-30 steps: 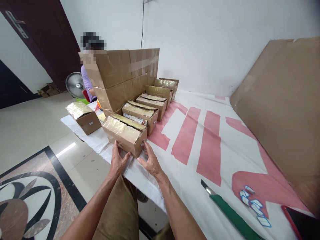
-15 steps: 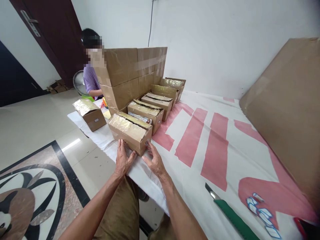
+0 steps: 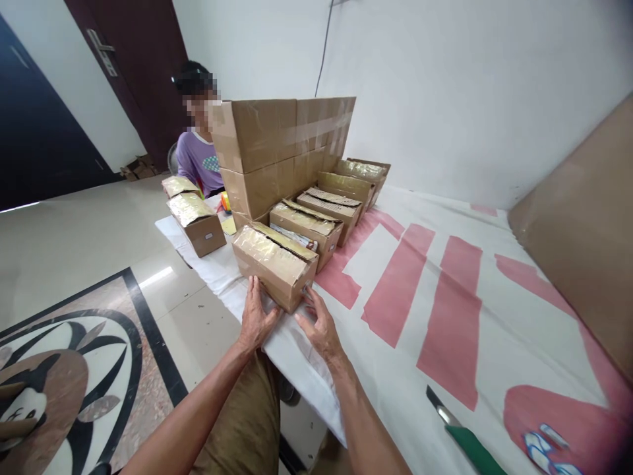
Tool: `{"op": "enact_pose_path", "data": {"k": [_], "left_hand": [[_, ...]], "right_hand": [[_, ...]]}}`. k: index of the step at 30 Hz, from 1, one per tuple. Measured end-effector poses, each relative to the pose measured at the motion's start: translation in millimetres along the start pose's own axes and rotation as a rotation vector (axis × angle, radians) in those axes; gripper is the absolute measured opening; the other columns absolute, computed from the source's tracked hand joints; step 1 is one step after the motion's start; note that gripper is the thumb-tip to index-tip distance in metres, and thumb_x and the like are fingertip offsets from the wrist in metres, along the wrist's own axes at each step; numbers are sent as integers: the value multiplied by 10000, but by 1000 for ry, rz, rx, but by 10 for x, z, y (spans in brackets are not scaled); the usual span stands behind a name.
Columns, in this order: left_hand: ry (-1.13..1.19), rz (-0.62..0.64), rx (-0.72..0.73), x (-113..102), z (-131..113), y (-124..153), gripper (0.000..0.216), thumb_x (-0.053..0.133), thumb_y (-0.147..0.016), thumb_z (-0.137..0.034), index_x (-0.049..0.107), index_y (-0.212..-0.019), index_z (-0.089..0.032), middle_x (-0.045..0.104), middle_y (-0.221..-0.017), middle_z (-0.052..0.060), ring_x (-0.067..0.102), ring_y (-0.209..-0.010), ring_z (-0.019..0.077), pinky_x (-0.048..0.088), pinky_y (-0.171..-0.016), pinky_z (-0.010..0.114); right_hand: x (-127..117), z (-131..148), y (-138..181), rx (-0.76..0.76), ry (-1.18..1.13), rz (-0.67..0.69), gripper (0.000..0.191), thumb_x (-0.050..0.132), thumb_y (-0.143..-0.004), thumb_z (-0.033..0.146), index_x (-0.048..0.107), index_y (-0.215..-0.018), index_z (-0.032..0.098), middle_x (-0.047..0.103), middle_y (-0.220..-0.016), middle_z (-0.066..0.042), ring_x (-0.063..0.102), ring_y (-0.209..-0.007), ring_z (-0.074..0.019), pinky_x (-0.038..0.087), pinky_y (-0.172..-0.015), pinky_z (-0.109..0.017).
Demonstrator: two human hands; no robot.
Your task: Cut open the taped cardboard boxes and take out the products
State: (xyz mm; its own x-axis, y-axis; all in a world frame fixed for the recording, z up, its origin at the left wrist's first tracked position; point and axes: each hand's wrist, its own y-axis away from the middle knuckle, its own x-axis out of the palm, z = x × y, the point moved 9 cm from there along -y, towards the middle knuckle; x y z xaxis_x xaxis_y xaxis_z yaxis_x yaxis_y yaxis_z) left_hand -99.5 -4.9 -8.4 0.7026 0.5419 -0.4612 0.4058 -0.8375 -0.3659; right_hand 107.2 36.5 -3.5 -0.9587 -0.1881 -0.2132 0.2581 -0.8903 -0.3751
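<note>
A small brown cardboard box [image 3: 274, 260], taped on top, sits near the table's front edge with its lid flaps almost meeting. Against its near side lies my left hand [image 3: 257, 316], open, fingers flat and thumb spread. My right hand [image 3: 320, 328] is open at the box's right end, fingertips on or beside a small label that they partly cover, thumb apart. Right behind stands another cardboard box [image 3: 309, 231] with something printed showing under its lid, followed by a row of several similar boxes [image 3: 331, 208].
Taped cartons [image 3: 267, 135] are stacked behind. Two small boxes [image 3: 200, 227] stand at left, near a person [image 3: 198, 155]. A green utility knife [image 3: 467, 442] and blue-edged labels [image 3: 539, 452] lie on the pink-and-white tablecloth [image 3: 386, 290]. A large cardboard sheet [image 3: 588, 218] leans at right.
The view has turned slightly left, so everything sits further right. Both hands stay at the same box. More of the person and a second box at left now show.
</note>
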Motion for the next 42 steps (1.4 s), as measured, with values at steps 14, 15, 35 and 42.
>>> {"op": "enact_pose_path", "data": {"k": [14,15,35,42], "left_hand": [[-42,-89,210,-389,-490,36,696,602,-809,-146,517,-1499,-149,537,-1533,209,503,-1488,346,395,-1269,583],[-59,-140,267,-537,-594,18,652,597,-820,-134,543,-1469,-168,558,-1507,190,525,-1464,327,414,-1257,568],[145,30,6,-181,-123,-199,1125,847,-763,-453,223,-1678,-252,378,-1667,210,464,-1507,385,547,-1111,550],[172,16,17,142,-174,-433,1200,877,-766,-410,140,-1703,-273,368,-1667,191,414,-1552,354,488,-1188,513]], "right_hand": [[-186,110,-58,24,28,-150,370,638,-863,398,722,-1163,198,741,-1231,-149,758,-956,-246,637,-792,-393],[-209,132,-56,28,36,-164,321,636,-867,405,730,-1095,199,758,-1142,-131,752,-904,-237,629,-754,-377],[-170,284,6,48,141,-142,267,608,-816,328,760,-1003,211,807,-996,-80,733,-770,-205,581,-683,-309],[-100,154,5,49,161,-154,290,562,-831,286,762,-1027,207,797,-1034,-93,723,-811,-213,591,-759,-328]]}}
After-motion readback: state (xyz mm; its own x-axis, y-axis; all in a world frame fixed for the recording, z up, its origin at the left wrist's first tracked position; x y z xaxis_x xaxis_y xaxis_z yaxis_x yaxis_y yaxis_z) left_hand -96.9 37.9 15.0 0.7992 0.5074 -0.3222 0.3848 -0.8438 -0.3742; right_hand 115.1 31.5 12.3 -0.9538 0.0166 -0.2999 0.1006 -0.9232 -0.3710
